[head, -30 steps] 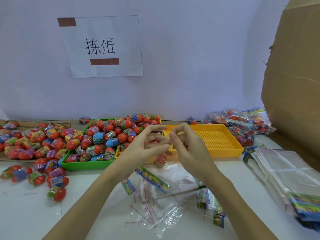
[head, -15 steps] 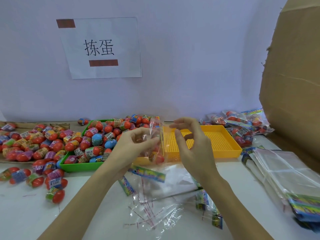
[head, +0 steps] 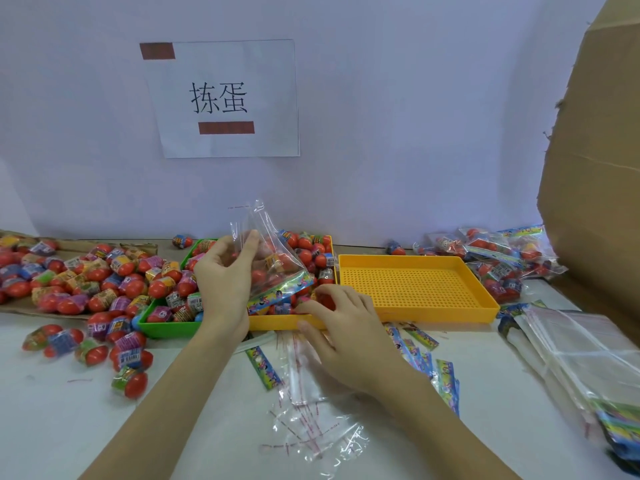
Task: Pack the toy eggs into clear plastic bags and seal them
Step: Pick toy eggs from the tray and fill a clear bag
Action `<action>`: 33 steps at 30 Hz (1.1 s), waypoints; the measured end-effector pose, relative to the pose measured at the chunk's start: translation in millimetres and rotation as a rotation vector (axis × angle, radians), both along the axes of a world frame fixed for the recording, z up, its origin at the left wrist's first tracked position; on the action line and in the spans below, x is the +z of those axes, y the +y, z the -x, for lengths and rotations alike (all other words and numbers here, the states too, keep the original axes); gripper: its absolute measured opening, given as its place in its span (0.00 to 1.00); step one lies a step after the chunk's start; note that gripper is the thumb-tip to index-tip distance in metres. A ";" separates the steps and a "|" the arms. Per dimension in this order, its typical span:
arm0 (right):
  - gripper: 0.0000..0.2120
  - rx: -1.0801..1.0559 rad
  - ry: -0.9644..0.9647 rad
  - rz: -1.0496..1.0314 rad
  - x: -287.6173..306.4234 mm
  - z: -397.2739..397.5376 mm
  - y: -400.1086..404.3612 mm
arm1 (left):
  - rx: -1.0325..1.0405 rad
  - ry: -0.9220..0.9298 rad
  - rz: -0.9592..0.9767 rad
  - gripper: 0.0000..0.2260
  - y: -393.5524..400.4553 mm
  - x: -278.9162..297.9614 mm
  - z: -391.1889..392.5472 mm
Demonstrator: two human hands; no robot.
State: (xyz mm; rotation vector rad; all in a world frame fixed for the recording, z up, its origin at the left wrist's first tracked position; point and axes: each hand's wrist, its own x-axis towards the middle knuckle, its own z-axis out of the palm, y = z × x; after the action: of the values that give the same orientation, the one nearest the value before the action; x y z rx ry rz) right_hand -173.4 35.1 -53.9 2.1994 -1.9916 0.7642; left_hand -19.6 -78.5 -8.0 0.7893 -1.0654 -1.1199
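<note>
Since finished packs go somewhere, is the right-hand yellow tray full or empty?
Empty: the yellow tray shows only its bare perforated floor, nothing lying in it. Filled bags lie on the table behind and right of it.

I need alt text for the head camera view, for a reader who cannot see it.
A person's left hand holds up a clear plastic bag while the right hand reaches for toy eggs in a tray. An empty yellow tray sits to the right.

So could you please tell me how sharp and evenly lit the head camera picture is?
Head view: light is soft and even, with faint shadows; wide-angle bending curves the cardboard at right; the eggs at far left look smeared; the clear bag in the left hand shows glints.
</note>
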 end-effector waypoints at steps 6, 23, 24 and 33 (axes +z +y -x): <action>0.20 -0.028 0.066 0.004 0.7 -0.9 -3.8 | -0.018 -0.048 0.033 0.05 1.9 -0.5 2.1; 0.04 -0.179 -0.832 0.355 31.5 33.3 5.3 | -0.389 -0.325 0.086 0.13 18.1 2.8 9.5; 0.05 -0.162 -0.885 0.384 34.2 33.8 7.1 | -0.456 -0.367 0.081 0.14 19.0 2.3 9.7; 0.10 0.044 -1.226 0.403 51.4 35.7 18.3 | -0.728 -0.594 0.123 0.12 34.2 -1.3 17.5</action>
State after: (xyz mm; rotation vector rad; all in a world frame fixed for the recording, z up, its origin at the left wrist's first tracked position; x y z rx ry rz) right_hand -209.1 53.4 -2.5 1.5922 -1.7496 2.6680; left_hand -37.0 -44.3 -9.3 0.6593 -2.0086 -1.4346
